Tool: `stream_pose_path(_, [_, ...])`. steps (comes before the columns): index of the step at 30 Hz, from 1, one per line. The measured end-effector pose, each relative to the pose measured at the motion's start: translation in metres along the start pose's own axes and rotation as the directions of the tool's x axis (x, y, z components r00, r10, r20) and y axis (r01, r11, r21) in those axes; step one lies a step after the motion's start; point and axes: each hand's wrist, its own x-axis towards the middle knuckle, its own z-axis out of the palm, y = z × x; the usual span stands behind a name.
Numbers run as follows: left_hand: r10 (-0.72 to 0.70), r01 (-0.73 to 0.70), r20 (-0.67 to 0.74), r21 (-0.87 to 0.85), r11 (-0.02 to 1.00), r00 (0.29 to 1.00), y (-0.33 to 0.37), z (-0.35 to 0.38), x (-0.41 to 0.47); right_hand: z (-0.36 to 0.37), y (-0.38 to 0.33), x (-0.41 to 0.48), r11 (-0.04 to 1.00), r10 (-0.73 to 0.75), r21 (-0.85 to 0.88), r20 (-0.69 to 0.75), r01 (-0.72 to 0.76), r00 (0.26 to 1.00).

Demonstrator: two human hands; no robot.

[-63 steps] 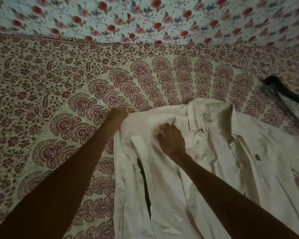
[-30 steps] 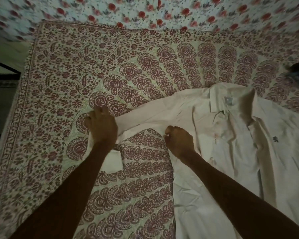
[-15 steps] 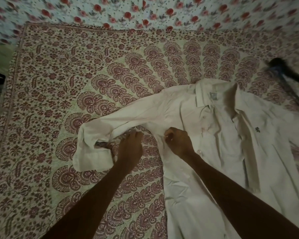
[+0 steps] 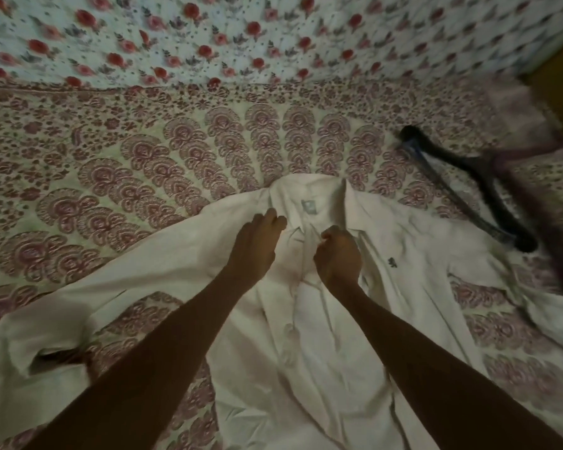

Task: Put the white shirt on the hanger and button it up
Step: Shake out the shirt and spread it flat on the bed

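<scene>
Two bare forearms reach in from the near edge over the white shirt (image 4: 306, 368), which lies front-up on a maroon-patterned bedspread (image 4: 137, 177); one sleeve runs out from the shirt's body toward the person's left, and its open cuff (image 4: 30, 349) is the part of the shirt nearest the camera; a row of pale buttons (image 4: 288, 329) runs down the shirt's front edge between the two arms; farther up, the left hand (image 4: 257, 248) rests on the shirt just beside the collar, fingers fairly straight and close together, pressing the cloth flat; the right hand (image 4: 337, 254) sits beside it on the shirt's front, fingers curled tight and pinching a fold of fabric just below the collar; a small dark emblem (image 4: 391, 262) marks the chest to the right of that hand; the collar lies open, showing a grey label (image 4: 308, 206); beyond the shirt's right shoulder a black hanger (image 4: 488, 190) lies on the bedspread, apart from both hands; farthest from the shirt, a pale cloth printed with red roses (image 4: 208, 43) rises behind.
</scene>
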Motion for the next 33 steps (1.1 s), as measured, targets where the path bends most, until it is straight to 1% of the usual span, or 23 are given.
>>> stream_pose_path(1, [0.01, -0.01, -0.003, 0.042, 0.999, 1.0, 0.004, 0.002, 0.017, -0.003, 0.002, 0.012, 0.997, -0.044, -0.072, -0.057, 0.039, 0.997])
stream_pose_path(2, [-0.032, 0.033, -0.013, 0.048, 0.998, 0.999, 0.007, 0.002, 0.032, -0.006, 0.004, 0.023, 0.988, -0.081, -0.138, -0.108, 0.065, 0.991])
stream_pose_path(3, [-0.133, 0.133, -0.025, 0.004, 0.991, 0.991, 0.011, 0.002, 0.045, -0.007, 0.005, 0.032, 0.984, -0.093, -0.163, -0.158, 0.067, 0.983])
stream_pose_path(4, [-0.271, 0.268, -0.024, -0.098, 0.959, 0.962, 0.016, 0.002, 0.06, -0.009, 0.008, 0.046, 0.99, -0.066, -0.138, -0.183, 0.041, 0.981])
stream_pose_path(5, [-0.425, 0.418, 0.02, -0.222, 0.881, 0.905, 0.02, 0.002, 0.077, -0.01, 0.01, 0.06, 0.998, -0.014, -0.063, -0.183, 0.002, 0.983])
stream_pose_path(7, [-0.661, 0.677, 0.218, -0.439, 0.591, 0.718, 0.022, -0.003, 0.099, -0.007, 0.011, 0.085, 0.99, 0.088, 0.121, -0.109, -0.074, 0.99])
stream_pose_path(9, [-0.718, 0.789, 0.443, -0.565, 0.242, 0.537, 0.015, 0.003, 0.118, -0.002, 0.016, 0.111, 0.973, 0.104, 0.204, 0.036, -0.109, 0.994])
stream_pose_path(10, [-0.704, 0.788, 0.522, -0.61, 0.086, 0.482, 0.011, 0.007, 0.125, -0.002, 0.02, 0.123, 0.968, 0.117, 0.213, 0.091, -0.134, 0.989])
stream_pose_path(12, [-0.651, 0.718, 0.612, -0.681, -0.146, 0.448, -0.008, 0.026, 0.134, -0.008, 0.024, 0.142, 0.936, 0.188, 0.269, 0.166, -0.228, 0.968])
stream_pose_path(14, [-0.617, 0.671, 0.653, -0.695, -0.258, 0.44, -0.036, 0.055, 0.144, -0.014, 0.03, 0.161, 0.834, 0.233, 0.427, 0.302, -0.35, 0.924])
stream_pose_path(15, [-0.601, 0.656, 0.654, -0.706, -0.268, 0.459, -0.041, 0.05, 0.146, -0.018, 0.032, 0.166, 0.731, 0.237, 0.526, 0.4, -0.434, 0.885])
stream_pose_path(16, [-0.578, 0.661, 0.654, -0.71, -0.244, 0.488, -0.044, 0.042, 0.146, -0.024, 0.034, 0.168, 0.62, 0.234, 0.596, 0.481, -0.51, 0.845])
stream_pose_path(17, [-0.563, 0.675, 0.646, -0.711, -0.196, 0.516, -0.047, 0.033, 0.146, -0.028, 0.036, 0.17, 0.557, 0.226, 0.623, 0.523, -0.55, 0.822])
stream_pose_path(19, [-0.533, 0.7, 0.623, -0.71, -0.077, 0.573, -0.046, 0.007, 0.142, -0.033, 0.038, 0.171, 0.545, 0.22, 0.612, 0.555, -0.573, 0.802])
stream_pose_path(21, [-0.524, 0.714, 0.587, -0.698, 0.061, 0.618, -0.051, -0.013, 0.147, -0.035, 0.037, 0.177, 0.576, 0.208, 0.627, 0.508, -0.525, 0.835])
stream_pose_path(22, [-0.541, 0.715, 0.551, -0.684, 0.143, 0.635, -0.052, -0.02, 0.154, -0.036, 0.036, 0.182, 0.637, 0.201, 0.63, 0.422, -0.445, 0.884])
stream_pose_path(23, [-0.571, 0.712, 0.493, -0.654, 0.254, 0.657, -0.052, -0.026, 0.161, -0.036, 0.034, 0.187, 0.742, 0.181, 0.585, 0.295, -0.327, 0.938])
stream_pose_path(25, [-0.599, 0.657, 0.304, -0.516, 0.549, 0.74, -0.049, -0.031, 0.175, -0.039, 0.031, 0.196, 0.933, 0.11, 0.34, 0.05, -0.12, 0.993])
stream_pose_path(26, [-0.585, 0.595, 0.167, -0.415, 0.689, 0.794, -0.047, -0.031, 0.178, -0.041, 0.028, 0.2, 0.978, 0.056, 0.204, -0.048, -0.045, 0.997])
stream_pose_path(27, [-0.542, 0.527, 0.042, -0.306, 0.793, 0.839, -0.043, -0.032, 0.179, -0.042, 0.027, 0.204, 0.996, -0.016, 0.09, -0.114, 0.026, 0.993])
stream_pose_path(28, [-0.486, 0.47, -0.044, -0.197, 0.861, 0.873, -0.039, -0.031, 0.179, -0.043, 0.026, 0.207, 0.995, -0.095, 0.011, -0.153, 0.097, 0.984])
stream_pose_path(30, [-0.417, 0.422, -0.107, 0.02, 0.907, 0.902, -0.032, -0.026, 0.18, -0.042, 0.026, 0.213, 0.984, -0.178, -0.032, -0.176, 0.176, 0.968])
stream_pose_path(33, [-0.423, 0.411, -0.013, 0.261, 0.873, 0.906, -0.02, -0.021, 0.179, -0.04, 0.029, 0.217, 0.987, -0.157, -0.019, -0.186, 0.157, 0.97])
